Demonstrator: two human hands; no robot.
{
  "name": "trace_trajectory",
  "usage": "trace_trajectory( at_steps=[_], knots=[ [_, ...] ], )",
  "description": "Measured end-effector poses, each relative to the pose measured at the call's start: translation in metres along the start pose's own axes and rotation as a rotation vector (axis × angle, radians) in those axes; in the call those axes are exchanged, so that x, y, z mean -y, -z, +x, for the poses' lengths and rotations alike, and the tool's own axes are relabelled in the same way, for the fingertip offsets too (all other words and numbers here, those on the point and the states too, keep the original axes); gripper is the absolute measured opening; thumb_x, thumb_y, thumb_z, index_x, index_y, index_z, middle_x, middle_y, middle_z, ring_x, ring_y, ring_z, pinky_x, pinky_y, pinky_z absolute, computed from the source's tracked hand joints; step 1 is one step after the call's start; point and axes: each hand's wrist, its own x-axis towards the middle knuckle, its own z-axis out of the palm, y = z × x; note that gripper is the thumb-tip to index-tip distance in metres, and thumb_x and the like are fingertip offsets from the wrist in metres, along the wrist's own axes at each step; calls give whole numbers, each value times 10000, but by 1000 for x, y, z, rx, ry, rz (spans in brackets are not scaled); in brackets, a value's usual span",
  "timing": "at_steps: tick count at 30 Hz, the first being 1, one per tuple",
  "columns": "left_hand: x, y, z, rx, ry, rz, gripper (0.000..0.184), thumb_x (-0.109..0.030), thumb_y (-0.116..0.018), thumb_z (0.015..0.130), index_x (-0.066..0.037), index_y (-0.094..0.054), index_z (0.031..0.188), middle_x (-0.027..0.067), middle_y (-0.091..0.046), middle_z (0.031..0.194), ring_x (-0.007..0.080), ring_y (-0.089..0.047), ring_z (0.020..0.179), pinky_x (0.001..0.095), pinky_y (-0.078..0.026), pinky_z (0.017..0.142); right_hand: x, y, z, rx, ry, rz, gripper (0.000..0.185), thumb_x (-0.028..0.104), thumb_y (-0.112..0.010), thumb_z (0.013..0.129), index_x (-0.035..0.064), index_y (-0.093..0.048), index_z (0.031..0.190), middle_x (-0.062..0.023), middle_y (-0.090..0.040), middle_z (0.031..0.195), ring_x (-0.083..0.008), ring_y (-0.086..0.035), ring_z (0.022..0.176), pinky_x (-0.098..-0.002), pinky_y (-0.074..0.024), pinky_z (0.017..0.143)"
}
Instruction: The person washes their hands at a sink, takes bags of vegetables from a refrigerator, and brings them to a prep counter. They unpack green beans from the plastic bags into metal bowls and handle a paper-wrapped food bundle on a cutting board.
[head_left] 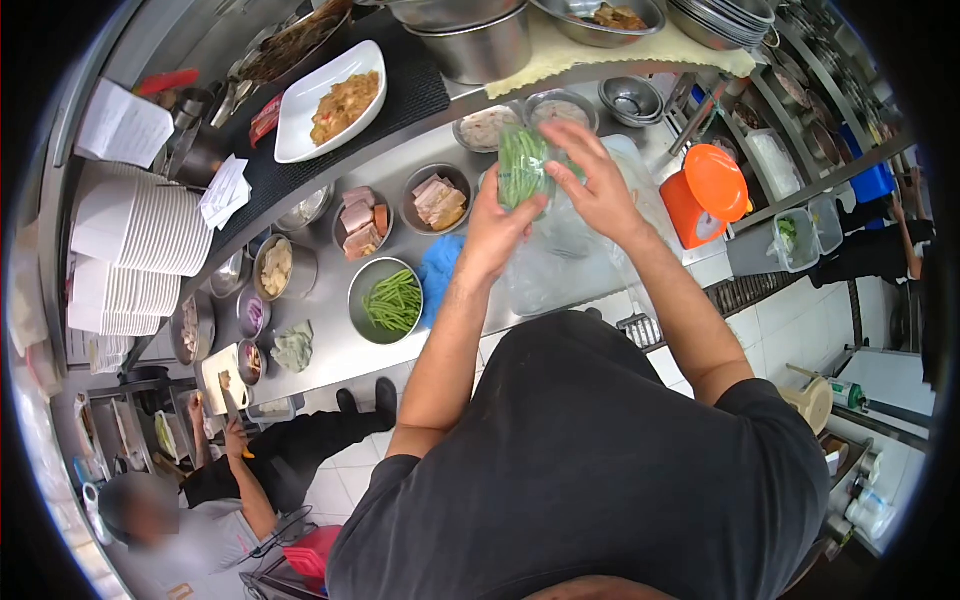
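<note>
My left hand (497, 228) is closed around a clear plastic bag of green beans (522, 168), raised above the steel counter. Beside the bag, my right hand (597, 190) is open with its fingers stretched out and thumb apart; whether it touches the plastic I cannot tell. Below them lies a pale translucent cutting board (555, 275) with loose clear plastic on it. To the left stands a steel bowl (354, 322) of cut green beans (391, 302), with a blue cloth (440, 272) next to it.
Meat bowls (437, 203) line the counter's back. An orange scale (705, 195) stands right of the board. On the shelf above are a white dish (293, 130) of food and stacked white bowls (140, 225). A co-worker (215, 530) holds a knife at a small board, lower left.
</note>
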Motion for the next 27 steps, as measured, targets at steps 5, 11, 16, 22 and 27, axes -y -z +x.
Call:
trace_trajectory(
  at_steps=[5, 11, 16, 22, 27],
  knots=[
    [-12, 11, -16, -38, -20, 24, 743, -60, -722, 888, -110, -387, 1549, 16, -624, 1041, 70, -547, 676, 231, -414, 496, 11, -12, 3, -22, -73, 78, 224, 78, -710, 924, 38, -714, 1145, -127, -680, 1075, -313, -673, 986, -388, -548, 839],
    [0, 20, -25, -82, 53, -89, 829, -81, -708, 904, -122, -278, 1612, 29, -632, 1069, 70, -526, 634, 234, -403, 495, 12, -28, -7, -15, 40, -167, 118, 70, -705, 926, 21, -661, 1023, -131, -656, 1005, -343, -668, 910, -429, -551, 755],
    [0, 37, -30, -49, 70, -93, 843, -74, -699, 907, -115, -249, 1618, 44, -635, 1069, 72, -503, 587, 233, -396, 476, 26, -31, -6, 25, 14, -65, 188, 77, -701, 928, 41, -651, 1106, -107, -659, 1017, -340, -671, 909, -428, -553, 763],
    [-8, 38, -37, -33, 66, -61, 852, -66, -701, 896, -89, -245, 1615, 36, -639, 1041, 68, -509, 592, 234, -401, 473, 32, -31, -9, 53, 61, -82, 144, 76, -686, 929, 59, -680, 1072, -92, -664, 981, -347, -670, 886, -424, -550, 747],
    [-2, 32, -42, -61, 87, 50, 878, -64, -706, 892, -75, -219, 1622, 54, -644, 1112, 68, -542, 658, 237, -412, 495, 37, -36, -16, 62, 24, -218, 78, 60, -697, 861, 32, -647, 915, -108, -647, 907, -346, -652, 819, -433, -537, 716]
  ],
)
